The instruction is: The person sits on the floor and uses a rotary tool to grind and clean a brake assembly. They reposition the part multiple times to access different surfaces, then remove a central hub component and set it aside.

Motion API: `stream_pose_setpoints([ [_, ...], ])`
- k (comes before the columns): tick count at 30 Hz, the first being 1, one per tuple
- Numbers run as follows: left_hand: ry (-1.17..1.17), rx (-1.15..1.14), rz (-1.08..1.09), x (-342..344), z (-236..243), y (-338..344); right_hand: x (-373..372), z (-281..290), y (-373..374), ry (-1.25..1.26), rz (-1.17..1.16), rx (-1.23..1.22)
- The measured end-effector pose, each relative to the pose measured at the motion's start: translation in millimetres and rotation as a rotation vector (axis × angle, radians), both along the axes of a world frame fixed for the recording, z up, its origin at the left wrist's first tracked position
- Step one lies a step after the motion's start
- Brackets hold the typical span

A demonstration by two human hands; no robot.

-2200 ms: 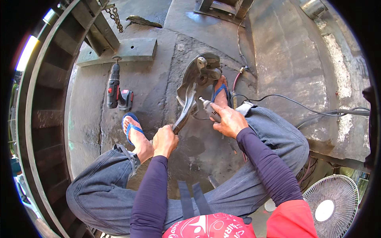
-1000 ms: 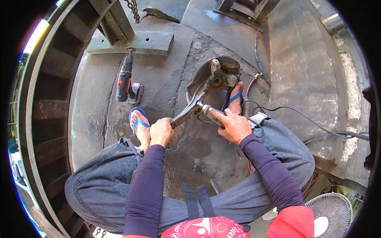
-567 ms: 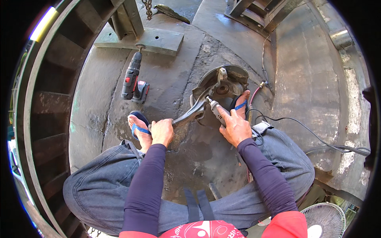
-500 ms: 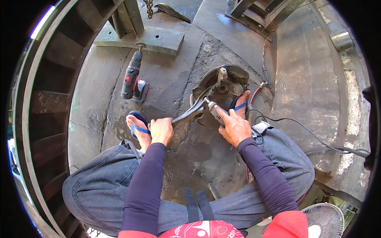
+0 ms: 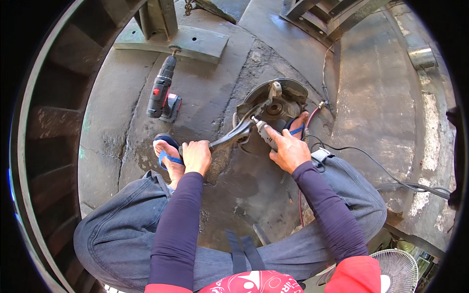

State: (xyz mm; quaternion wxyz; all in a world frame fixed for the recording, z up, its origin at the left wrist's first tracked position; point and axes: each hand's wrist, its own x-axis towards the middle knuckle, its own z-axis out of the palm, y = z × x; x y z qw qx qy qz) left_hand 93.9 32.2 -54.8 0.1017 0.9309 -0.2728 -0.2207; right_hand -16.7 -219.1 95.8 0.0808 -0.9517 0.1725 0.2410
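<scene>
I watch a mechanical workshop remotely | cracked, stained concrete floor (image 5: 195, 97) | cordless drill (image 5: 161, 90) near a steel stand (image 5: 207, 45) | metal hub assembly (image 5: 274, 106)

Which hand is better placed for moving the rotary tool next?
Probably the right hand: it holds the rotary tool, tip at the metal part, while the left hand grips that part's near end.

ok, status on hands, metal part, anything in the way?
Left hand gripping metal part by its arm. Right hand holding rotary tool, tip at that arm, contact unclear. Right foot close beside part; drill off to the left.
</scene>
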Motion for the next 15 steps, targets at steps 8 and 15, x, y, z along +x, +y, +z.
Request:
stream_pose_setpoints([
  [8,-0.018,-0.024,-0.004,-2.7,1.7,-0.5,-1.5,-7.2,5.2,-0.071,-0.05,-0.088],
  [15,-0.048,0.015,-0.001,-4.6,1.9,-4.8,6.9,-3.4,-4.1,-0.076,0.041,-0.152],
])
